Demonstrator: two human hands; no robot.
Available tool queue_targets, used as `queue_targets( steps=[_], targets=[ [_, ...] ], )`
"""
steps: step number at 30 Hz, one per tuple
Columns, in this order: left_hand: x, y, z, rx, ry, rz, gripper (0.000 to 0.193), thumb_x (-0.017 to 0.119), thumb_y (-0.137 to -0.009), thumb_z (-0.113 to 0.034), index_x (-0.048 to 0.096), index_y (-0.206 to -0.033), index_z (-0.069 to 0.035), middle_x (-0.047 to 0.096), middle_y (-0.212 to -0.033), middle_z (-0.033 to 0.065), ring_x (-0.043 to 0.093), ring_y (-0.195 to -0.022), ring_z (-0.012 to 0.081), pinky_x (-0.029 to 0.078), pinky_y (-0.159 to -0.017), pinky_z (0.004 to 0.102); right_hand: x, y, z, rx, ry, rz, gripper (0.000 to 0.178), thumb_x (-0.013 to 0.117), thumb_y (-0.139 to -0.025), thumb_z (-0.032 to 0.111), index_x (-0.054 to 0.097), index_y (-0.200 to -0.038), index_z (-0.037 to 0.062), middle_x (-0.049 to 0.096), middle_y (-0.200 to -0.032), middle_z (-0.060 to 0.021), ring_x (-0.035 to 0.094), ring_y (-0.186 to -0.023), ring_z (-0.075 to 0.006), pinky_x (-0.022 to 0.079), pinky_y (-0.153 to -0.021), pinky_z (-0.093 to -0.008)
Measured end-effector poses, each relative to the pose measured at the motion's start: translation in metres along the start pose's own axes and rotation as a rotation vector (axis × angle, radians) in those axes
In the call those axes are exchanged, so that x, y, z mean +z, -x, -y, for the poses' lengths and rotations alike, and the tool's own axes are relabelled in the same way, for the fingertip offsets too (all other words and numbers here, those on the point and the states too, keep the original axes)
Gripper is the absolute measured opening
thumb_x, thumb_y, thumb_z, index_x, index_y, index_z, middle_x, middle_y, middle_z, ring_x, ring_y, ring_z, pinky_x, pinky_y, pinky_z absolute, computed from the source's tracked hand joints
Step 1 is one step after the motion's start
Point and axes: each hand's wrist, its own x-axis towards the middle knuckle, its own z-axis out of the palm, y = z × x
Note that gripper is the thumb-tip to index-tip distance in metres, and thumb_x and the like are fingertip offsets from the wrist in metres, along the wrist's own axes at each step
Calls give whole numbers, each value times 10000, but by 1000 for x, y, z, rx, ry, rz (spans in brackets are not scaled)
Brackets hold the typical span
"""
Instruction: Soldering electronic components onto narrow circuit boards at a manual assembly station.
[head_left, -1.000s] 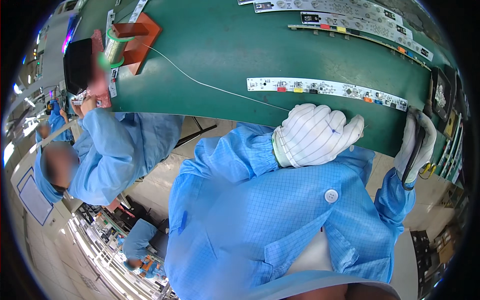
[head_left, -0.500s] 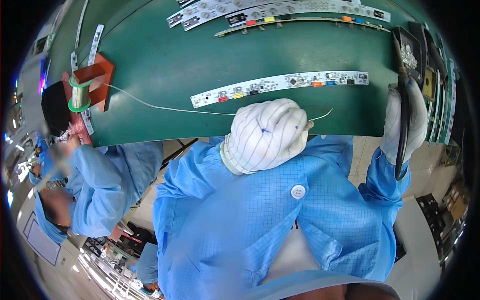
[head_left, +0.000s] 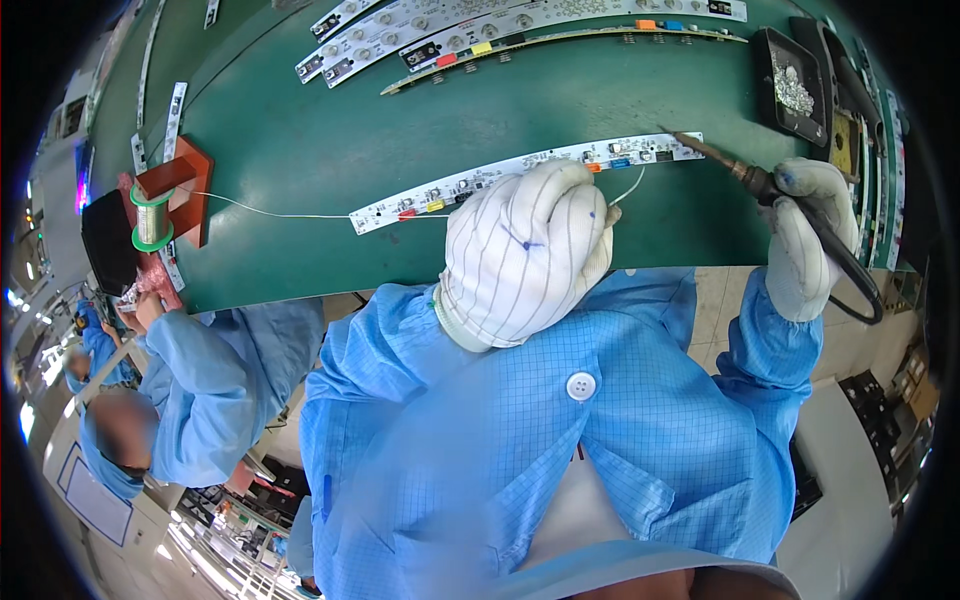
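Your left hand point(head_left: 525, 250) pinches the solder wire point(head_left: 628, 187) at the white strip board point(head_left: 520, 175); your right hand point(head_left: 805, 235) grips the soldering iron point(head_left: 745, 175) — tip at the board's far end. Soldering appears under way — no finished joints can be made out, and more strip boards point(head_left: 440, 35) wait beyond.

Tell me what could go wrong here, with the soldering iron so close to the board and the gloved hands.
The soldering iron tip rests at the strip board end; lingering might scorch it. The thin solder wire in the left hand could spring away from the joint. The iron's cord hangs off the table edge beside the right hand and might snag.
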Motion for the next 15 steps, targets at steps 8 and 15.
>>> queue_targets(
  steps=[8,15],
  targets=[
    [6,-14,-1,-87,-10,17,190,717,-734,-90,602,-885,-95,648,-985,55,635,-812,238,511,-672,337,-4,-22,-5,-11,24,256,159,603,-778,48,626,-923,-14,627,-902,-108,635,-779,-165,513,-726,-270],
    [18,-10,5,-12,-82,-7,185,667,-779,-174,594,-927,-91,579,-977,48,570,-727,202,487,-606,314,-7,-27,-20,-95,72,289,160,621,-802,94,650,-929,2,643,-927,-100,642,-798,-153,513,-748,-260]
  ],
)
